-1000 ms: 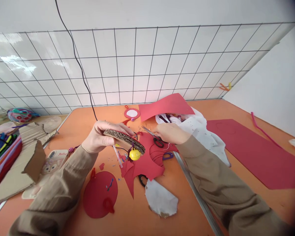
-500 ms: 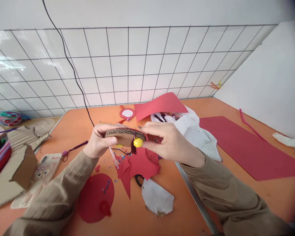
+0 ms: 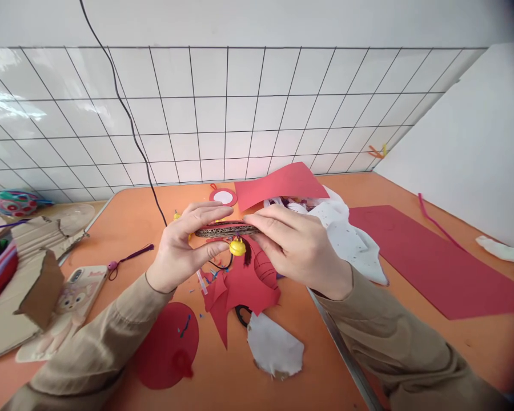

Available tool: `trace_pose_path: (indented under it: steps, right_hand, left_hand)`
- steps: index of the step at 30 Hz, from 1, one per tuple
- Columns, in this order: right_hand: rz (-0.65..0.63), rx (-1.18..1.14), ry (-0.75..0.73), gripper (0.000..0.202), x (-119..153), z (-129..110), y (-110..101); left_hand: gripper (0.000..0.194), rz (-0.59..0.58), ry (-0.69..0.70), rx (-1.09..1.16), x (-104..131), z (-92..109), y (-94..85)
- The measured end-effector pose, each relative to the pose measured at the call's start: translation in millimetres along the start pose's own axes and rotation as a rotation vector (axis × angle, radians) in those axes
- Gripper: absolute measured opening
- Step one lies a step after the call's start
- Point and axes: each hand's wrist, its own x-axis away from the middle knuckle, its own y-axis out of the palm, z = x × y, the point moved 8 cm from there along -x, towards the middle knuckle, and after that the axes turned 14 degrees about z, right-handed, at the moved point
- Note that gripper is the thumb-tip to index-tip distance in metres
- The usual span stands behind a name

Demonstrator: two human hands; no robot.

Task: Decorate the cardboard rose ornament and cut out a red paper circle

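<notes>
Turned more edge-on, the disc point(image 3: 218, 232) is pinched by the right hand point(image 3: 304, 245); by the left hand point(image 3: 180, 246), parted around it, its bell point(image 3: 237, 247) could be snagged.

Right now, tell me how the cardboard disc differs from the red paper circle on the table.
The cardboard disc is held up edge-on in the right hand; the red paper circle lies flat on the table.
The disc shows a thick, brown, ridged edge; the circle looks thin and plain red.
A yellow bell hangs by the disc; blue scraps lie on the circle.
</notes>
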Motion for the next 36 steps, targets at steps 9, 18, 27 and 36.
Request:
trace_pose_path:
  steps: [9,18,27,36]
  right_hand:
    - [-0.090,-0.115,0.043,0.025,1.1,-1.6,1.8]
    - [-0.136,-0.379,0.314,0.013,0.5,9.9,-1.0]
    - [-0.165,-0.399,0.353,0.009,-0.8,11.0,-0.1]
    - [-0.185,-0.379,0.303,0.014,1.2,8.3,0.1]
  left_hand:
    - [0.031,-0.047,0.133,0.003,-0.4,9.8,4.2]
    - [0.031,-0.131,0.161,-0.015,0.3,10.6,8.2]
    - [0.030,-0.194,0.240,-0.059,0.6,17.0,11.7]
    - [0.030,-0.195,0.259,-0.065,-0.6,19.8,13.2]
